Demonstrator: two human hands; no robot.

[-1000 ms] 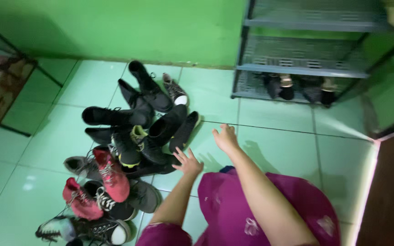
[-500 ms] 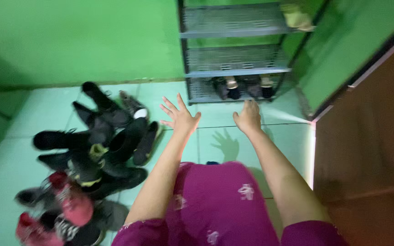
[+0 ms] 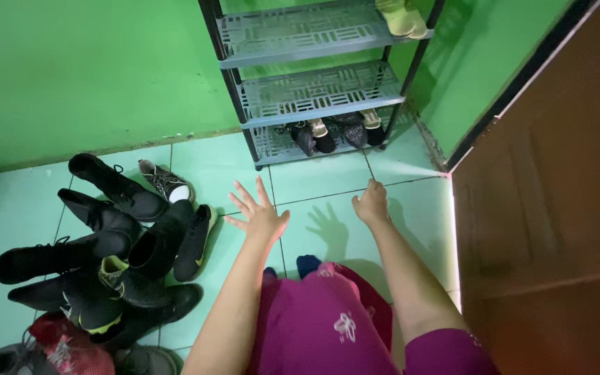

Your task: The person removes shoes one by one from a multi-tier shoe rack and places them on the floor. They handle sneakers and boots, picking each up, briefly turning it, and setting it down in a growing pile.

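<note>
The left hand (image 3: 258, 217) hovers spread and empty just right of the black shoe (image 3: 193, 241) – lying lengthwise up-frame at centre left – while the loosely curled, empty right hand (image 3: 371, 204) sits farther right.

empty hands (image 3: 314, 208), shoe pile (image 3: 119, 236) — shoe rack (image 3: 314, 90)
</note>
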